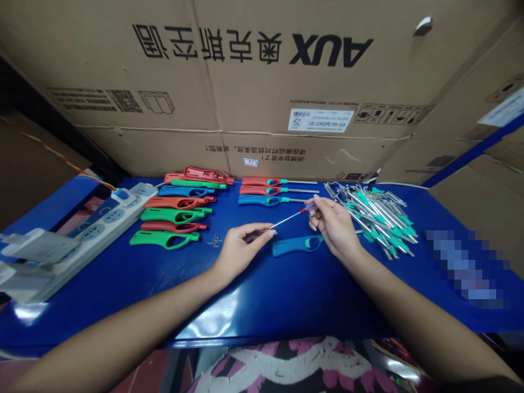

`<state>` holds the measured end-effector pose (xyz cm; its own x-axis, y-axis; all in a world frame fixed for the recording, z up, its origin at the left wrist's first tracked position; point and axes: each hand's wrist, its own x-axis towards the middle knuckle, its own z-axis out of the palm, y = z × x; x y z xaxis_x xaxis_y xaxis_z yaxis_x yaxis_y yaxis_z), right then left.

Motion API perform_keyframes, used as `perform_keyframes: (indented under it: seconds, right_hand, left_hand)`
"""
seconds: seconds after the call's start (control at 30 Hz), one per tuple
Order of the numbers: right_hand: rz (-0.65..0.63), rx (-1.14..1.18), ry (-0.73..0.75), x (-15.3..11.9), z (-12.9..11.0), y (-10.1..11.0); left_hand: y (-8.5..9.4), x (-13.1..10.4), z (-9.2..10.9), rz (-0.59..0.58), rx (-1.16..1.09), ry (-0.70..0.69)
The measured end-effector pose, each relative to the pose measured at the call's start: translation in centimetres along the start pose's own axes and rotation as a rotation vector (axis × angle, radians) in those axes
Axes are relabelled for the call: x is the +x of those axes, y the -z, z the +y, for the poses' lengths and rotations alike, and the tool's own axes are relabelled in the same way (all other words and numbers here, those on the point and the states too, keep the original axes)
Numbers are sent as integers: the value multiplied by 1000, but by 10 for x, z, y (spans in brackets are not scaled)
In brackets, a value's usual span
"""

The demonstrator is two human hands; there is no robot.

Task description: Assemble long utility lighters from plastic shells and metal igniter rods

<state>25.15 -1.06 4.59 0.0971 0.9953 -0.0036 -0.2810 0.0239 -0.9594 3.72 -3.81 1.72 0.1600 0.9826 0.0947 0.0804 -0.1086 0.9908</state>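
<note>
Two-handed, held a screwdriver [292, 215] over the worktop [245, 305] between its front and back edges, clamping the handle [306, 208] in the right hand [333, 221] and pinching the tip with the left hand [242, 248]. Had one blue lighter [292, 246] below, three lighters [262, 190] along the back edge, metal tubes [380, 218] toward the right.

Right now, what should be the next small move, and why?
Perhaps lower the screwdriver to the blue lighter nearest it: the right hand holds its handle, the left hand is at its tip, and this lighter lies singly between the hands.
</note>
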Motion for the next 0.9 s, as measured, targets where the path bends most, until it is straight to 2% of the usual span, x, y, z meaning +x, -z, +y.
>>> perform_keyframes:
  seconds: [0.3,0.53,0.7,0.9]
  right_hand:
    - [13,-20,-25,-2,0,0]
    - [13,34,-80,0,2,0]
    - [2,16,-87,1,2,1]
    - [35,-102,34,0,2,2]
  left_hand:
    - [3,-1,4,34,177,-172]
    - [5,-2,7,2,236,-337]
    - [4,-1,7,-4,251,-344]
    - [5,-2,8,-25,269,-330]
